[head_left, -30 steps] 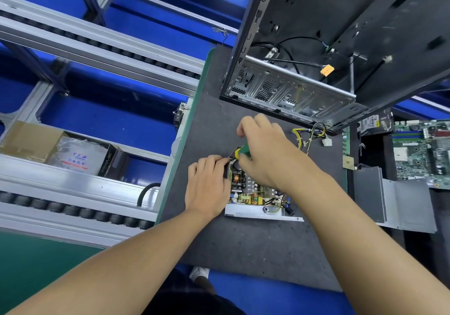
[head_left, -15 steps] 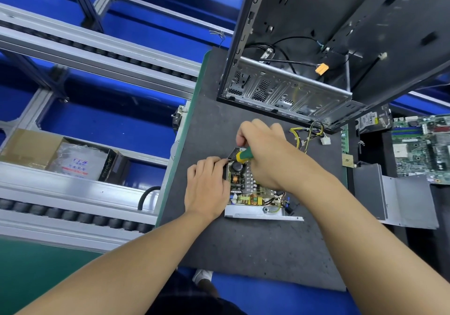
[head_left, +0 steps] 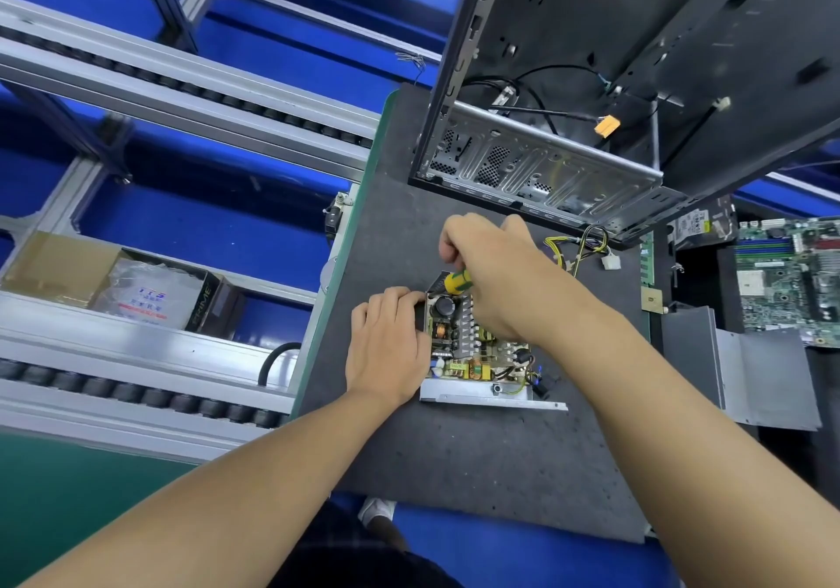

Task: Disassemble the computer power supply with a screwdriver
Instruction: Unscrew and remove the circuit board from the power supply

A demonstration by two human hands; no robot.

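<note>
Two hands are on the job. Nearest me, on the grey desk (head_left: 477, 465), lies the power supply (head_left: 477, 392) with its lid off and its board (head_left: 459, 351) bared. My left hand (head_left: 386, 342) lies against its left side, fingers curled over the left wall and far-left corner, gripping the housing to steady it. My right hand (head_left: 495, 278) reaches over the board, fingers closed round the green-and-yellow screwdriver (head_left: 457, 282), whose handle stands above that far-left corner. The tip is hidden, so I cannot tell which screw it sits in; I judge it a board screw there.

To do this well, I should set the shaft straight over the screw and push down firmly so the tip doesn't skid onto the parts beside it. The turn should come from the wrist, with the left hand pinning the housing against the twist.

Just beyond, yellow and black wires (head_left: 577, 246) trail toward the open case (head_left: 545, 169) standing at the far edge. Far right, well apart, lie a cover (head_left: 768, 374) and a motherboard (head_left: 791, 287).
</note>
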